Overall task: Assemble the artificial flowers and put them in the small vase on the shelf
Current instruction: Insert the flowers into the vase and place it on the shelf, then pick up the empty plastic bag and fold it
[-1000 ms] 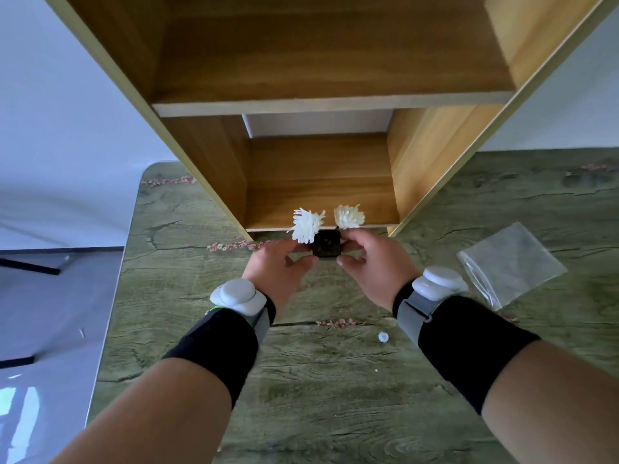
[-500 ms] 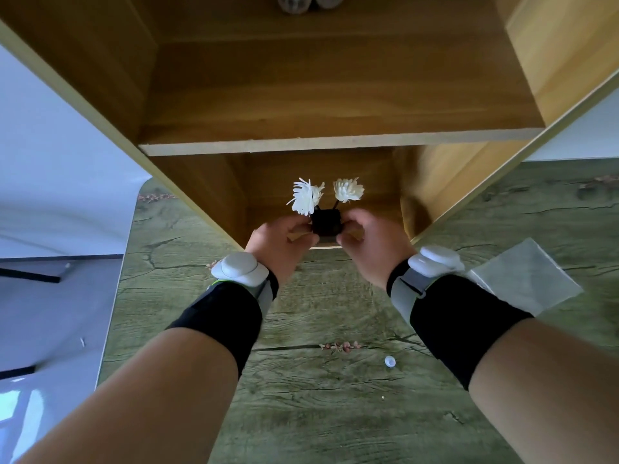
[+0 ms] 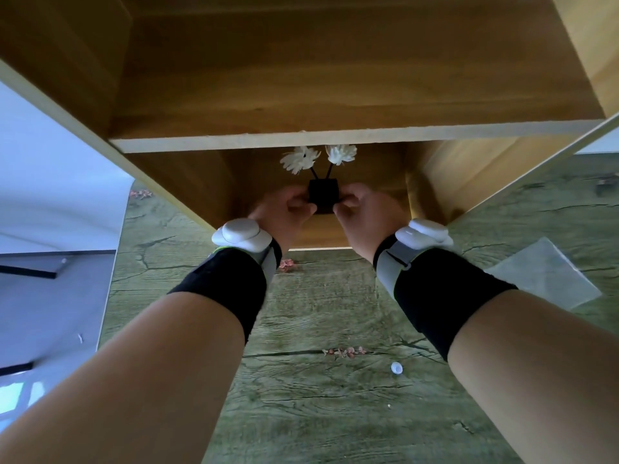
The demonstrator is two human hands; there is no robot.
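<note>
vase carried in two hands toward the shelf

pinched from both sides: left hand (image 3: 284, 209) closed on one flank of the small black vase (image 3: 323, 195), right hand (image 3: 363, 209) closed on the other, fingertips meeting the pot low down. held that way, probably, to keep it upright and stop the two white flowers (image 3: 318, 157) from tipping out. stems splayed apart just above the hands, blooms close under the front edge of the shelf board (image 3: 335, 139). raised in front of the lower compartment, not clearly resting on any surface. likely a careful lift to clear the board without brushing the petals. behind the right wrist, a clear plastic bag (image 3: 542, 276) on the green table (image 3: 318, 396); nearer the body, a small white cap (image 3: 396, 367) lying loose.
</note>
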